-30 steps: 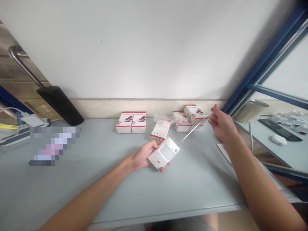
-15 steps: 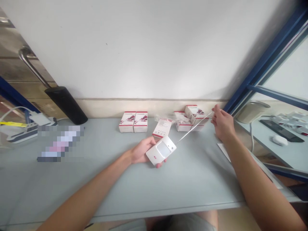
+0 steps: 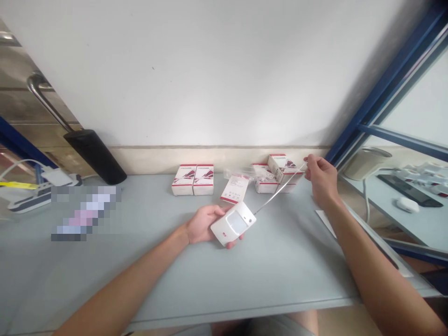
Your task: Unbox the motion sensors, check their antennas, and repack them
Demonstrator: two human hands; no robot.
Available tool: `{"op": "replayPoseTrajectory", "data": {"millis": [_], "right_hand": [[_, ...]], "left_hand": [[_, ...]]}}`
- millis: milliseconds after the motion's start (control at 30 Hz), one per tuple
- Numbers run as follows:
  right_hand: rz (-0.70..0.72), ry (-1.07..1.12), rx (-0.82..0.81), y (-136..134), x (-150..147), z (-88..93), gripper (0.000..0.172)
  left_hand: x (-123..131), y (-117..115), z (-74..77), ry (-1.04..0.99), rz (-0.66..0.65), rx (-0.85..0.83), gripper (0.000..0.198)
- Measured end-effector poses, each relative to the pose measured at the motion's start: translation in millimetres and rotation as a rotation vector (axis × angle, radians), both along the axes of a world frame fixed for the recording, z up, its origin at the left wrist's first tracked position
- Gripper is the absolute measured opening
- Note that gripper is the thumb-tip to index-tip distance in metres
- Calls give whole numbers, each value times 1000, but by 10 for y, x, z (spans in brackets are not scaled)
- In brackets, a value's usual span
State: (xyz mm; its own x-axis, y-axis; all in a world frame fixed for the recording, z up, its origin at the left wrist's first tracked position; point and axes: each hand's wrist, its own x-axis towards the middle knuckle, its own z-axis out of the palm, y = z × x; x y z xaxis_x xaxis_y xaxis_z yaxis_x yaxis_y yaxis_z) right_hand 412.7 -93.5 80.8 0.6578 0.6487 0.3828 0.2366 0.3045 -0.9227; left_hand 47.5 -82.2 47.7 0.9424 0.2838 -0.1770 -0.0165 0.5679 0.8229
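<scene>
A white motion sensor (image 3: pixel 234 225) with a pale lens window and a small red logo lies tilted in my left hand (image 3: pixel 202 226), thumb along its side and fingers beneath it. From its top end a thin metal telescopic antenna (image 3: pixel 276 193) extends up to the right, bowed a little. My right hand (image 3: pixel 322 178) pinches the far tip of that antenna. Just behind the sensor a white-and-red box (image 3: pixel 234 188) lies on the grey table (image 3: pixel 280 275), partly under a clear plastic bag (image 3: pixel 241 173).
Two white-and-red boxes (image 3: pixel 193 180) stand side by side near the wall; several more (image 3: pixel 282 164) are stacked to the right. A blurred-out flat object (image 3: pixel 86 212), a power strip (image 3: pixel 38 198) and a black padded bar (image 3: pixel 96 156) are at left. A blue-framed glass panel (image 3: pixel 395 135) rises at right.
My right hand has shifted slightly left with the antenna tip, and the antenna looks more bowed. The left hand keeps its hold on the sensor. The whole view has tilted slightly.
</scene>
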Motion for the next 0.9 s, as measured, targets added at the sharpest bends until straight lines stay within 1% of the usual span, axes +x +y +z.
{"op": "replayPoseTrajectory", "data": {"millis": [100,133,200,300,367,500,567,667,767,833,900], "right_hand": [[-248,-192,25,-25,-101,9,37],[-293,-241,41,-40,-146,21,35],[-301,-315,43,-80,-258,48,33],[-197,-444,0,-162,-493,53,35],[-77,-527,-2,-223,-685,18,35],[158,-609,-4,-345,-1043,-105,25],[237,-645,-4,-398,-1167,-165,19],[329,-692,3,-464,-1276,-237,17],[413,-739,20,-519,-1323,-270,19],[431,-761,40,-545,-1330,-265,22],[430,-821,46,-554,-1319,-240,29]], "left_hand": [[-4,-29,-33,-32,88,-40,52],[-2,-36,-43,-45,116,-52,50],[8,-47,-46,-72,158,-63,48],[25,-72,-1,-109,205,-69,47],[35,-105,51,-131,241,-72,46],[58,-186,133,-151,303,-64,45],[68,-211,152,-158,331,-59,45],[67,-212,155,-166,349,-44,48],[53,-189,142,-183,338,-11,51],[43,-172,142,-197,326,8,53],[32,-155,164,-206,328,9,54]]}}
